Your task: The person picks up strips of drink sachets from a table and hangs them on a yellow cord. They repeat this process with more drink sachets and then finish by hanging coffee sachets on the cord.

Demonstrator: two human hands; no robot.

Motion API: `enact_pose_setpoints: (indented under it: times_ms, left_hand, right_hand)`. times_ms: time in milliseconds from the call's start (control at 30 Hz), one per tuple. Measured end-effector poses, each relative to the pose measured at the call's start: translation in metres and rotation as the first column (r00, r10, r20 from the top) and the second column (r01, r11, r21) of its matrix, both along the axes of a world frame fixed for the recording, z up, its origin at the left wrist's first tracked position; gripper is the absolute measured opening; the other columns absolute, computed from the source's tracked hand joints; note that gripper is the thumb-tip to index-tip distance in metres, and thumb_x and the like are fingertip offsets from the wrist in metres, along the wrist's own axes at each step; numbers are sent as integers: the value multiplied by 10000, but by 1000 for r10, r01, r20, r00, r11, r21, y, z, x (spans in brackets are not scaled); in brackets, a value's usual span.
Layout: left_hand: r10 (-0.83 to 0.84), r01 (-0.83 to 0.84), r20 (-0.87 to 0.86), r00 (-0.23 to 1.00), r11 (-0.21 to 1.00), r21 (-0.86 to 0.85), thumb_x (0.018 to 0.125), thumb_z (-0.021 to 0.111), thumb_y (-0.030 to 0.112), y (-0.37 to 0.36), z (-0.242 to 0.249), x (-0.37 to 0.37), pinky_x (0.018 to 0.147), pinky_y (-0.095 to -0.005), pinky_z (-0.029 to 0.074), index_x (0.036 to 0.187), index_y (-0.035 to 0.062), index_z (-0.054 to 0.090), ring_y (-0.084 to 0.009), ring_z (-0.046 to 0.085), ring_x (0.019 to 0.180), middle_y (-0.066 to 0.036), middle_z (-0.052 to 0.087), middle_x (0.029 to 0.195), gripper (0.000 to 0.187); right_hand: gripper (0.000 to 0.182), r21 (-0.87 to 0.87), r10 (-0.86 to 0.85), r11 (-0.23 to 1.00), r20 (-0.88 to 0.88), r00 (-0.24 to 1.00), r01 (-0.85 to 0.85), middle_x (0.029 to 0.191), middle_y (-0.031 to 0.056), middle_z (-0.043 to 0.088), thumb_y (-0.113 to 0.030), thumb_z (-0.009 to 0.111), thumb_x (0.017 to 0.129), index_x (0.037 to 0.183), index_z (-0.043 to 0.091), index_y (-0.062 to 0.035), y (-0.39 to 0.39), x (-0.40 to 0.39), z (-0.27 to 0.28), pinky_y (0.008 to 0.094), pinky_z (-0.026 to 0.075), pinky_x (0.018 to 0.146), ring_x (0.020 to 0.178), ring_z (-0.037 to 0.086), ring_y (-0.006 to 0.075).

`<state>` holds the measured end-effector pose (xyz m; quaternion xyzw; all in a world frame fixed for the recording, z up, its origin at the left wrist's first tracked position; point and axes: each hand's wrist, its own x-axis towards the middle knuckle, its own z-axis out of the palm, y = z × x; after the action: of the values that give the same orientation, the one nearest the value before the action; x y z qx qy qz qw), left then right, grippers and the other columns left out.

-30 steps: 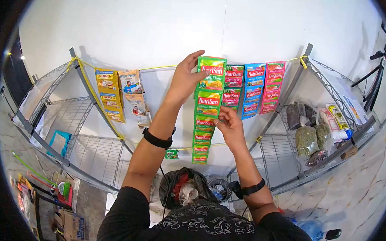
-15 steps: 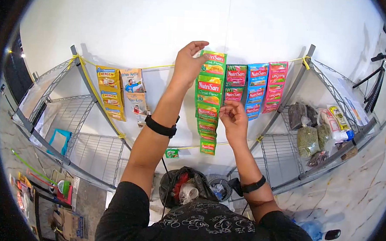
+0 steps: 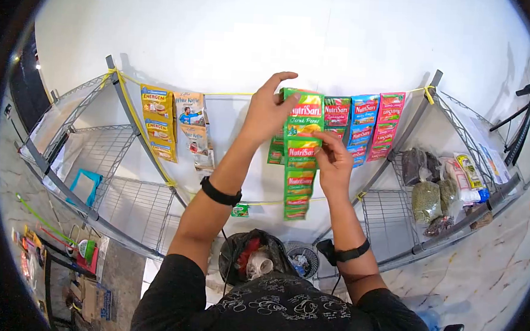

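A long green strip of NutriSari drink sachets [image 3: 302, 152] hangs down in front of the yellow string [image 3: 233, 94]. My left hand [image 3: 270, 110] is closed on its top left corner, thumb across the front and index finger raised. Lower down, my right hand [image 3: 335, 169] pinches the strip's right edge near the second sachet. More green sachets [image 3: 276, 152] show behind the strip on its left. Close to the right hang a dark green and red strip [image 3: 337, 110], partly covered, then a blue strip [image 3: 364, 114] and a pink strip [image 3: 390, 115].
Yellow Energen sachets [image 3: 157, 124] and White Koffie sachets [image 3: 191, 116] hang on the left. Wire racks [image 3: 128, 203] flank both sides, the right one bearing bagged goods [image 3: 426, 201]. Below are a black bag [image 3: 230, 253] and a mesh basket [image 3: 303, 254]. A small green packet [image 3: 240, 210] hangs lower.
The green strip has shifted right and hangs partly over the dark green one. My right hand has come onto its edge. The whole view has shifted slightly.
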<state>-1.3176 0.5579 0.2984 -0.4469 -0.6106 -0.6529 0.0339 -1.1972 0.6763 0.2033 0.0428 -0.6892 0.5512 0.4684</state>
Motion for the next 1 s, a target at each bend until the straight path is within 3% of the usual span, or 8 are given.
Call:
enact_pose_setpoints:
  times_ms: [133, 267, 333, 367, 667, 867, 933, 1000]
  left_hand:
    - [106, -97, -140, 984, 993, 70, 844, 622, 23, -10, -22, 17, 879, -307, 491, 1258, -10, 445, -211, 572, 1080, -139, 524, 1260, 452]
    - [151, -160, 107, 983, 984, 80, 833, 652, 68, -6, -57, 18, 780, -305, 516, 1128, -59, 529, -191, 637, 919, -172, 581, 1186, 344]
    - [-189, 222, 198, 962, 962, -160, 858, 606, 13, -5, -66, 9, 817, -272, 502, 1256, -43, 456, -155, 604, 963, -133, 606, 1131, 429]
    - [-251, 253, 200, 947, 967, 20, 860, 580, -21, 3, -70, 10, 818, -264, 498, 1236, -42, 484, -132, 605, 949, -104, 631, 1079, 389]
    - [-235, 205, 231, 944, 968, 146, 852, 595, -14, 21, -25, -7, 788, -255, 495, 1121, -39, 548, -115, 597, 897, -83, 638, 1008, 274]
    - [-92, 99, 201, 975, 995, -27, 886, 572, 47, 27, -10, -30, 720, -255, 496, 1056, -41, 573, -121, 597, 818, -83, 642, 978, 192]
    - [-33, 36, 71, 997, 998, -50, 877, 580, 75, 26, -14, -38, 685, -269, 486, 997, -49, 593, -119, 592, 759, -91, 653, 917, 173]
    - [181, -205, -142, 973, 963, -177, 824, 617, 126, 24, -16, -42, 669, -341, 482, 912, -60, 598, -243, 635, 709, -188, 657, 821, 207]
  right_hand:
    - [402, -12, 51, 999, -64, 997, -52, 1180, 93, 565, 148, 509, 789, 1140, 606, -23, 8, -6, 15, 246, 418, 894, 1107, 528, 163]
    - [461, -80, 87, 993, 19, 996, -85, 1251, 84, 540, 150, 510, 796, 1211, 577, -40, 11, -9, 22, 245, 414, 906, 1147, 502, 155]
    - [493, -67, 125, 990, 33, 992, -122, 1302, 74, 508, 150, 512, 795, 1244, 554, -49, 11, -12, 22, 236, 414, 895, 1143, 499, 144]
    - [514, -73, 177, 982, 21, 984, -175, 1319, 69, 492, 151, 513, 792, 1261, 539, -57, 11, -13, 20, 233, 414, 891, 1147, 493, 140]
    - [539, -146, 140, 978, -52, 989, -146, 1369, 100, 433, 120, 514, 812, 1327, 425, -13, 20, -10, 4, 303, 420, 972, 1195, 470, 181]
    - [530, -122, 91, 989, 10, 996, -89, 1371, 76, 440, 105, 527, 815, 1317, 443, -43, 28, 2, -7, 259, 459, 877, 1086, 526, 153]
    - [522, -136, 73, 988, 17, 997, -70, 1329, 70, 476, 109, 522, 810, 1302, 464, -57, 29, 5, -9, 246, 477, 830, 1065, 535, 150]
    - [513, -168, 93, 982, 40, 995, -85, 1345, 74, 466, 106, 526, 801, 1287, 472, -53, 28, 11, -6, 265, 482, 845, 1061, 533, 152]
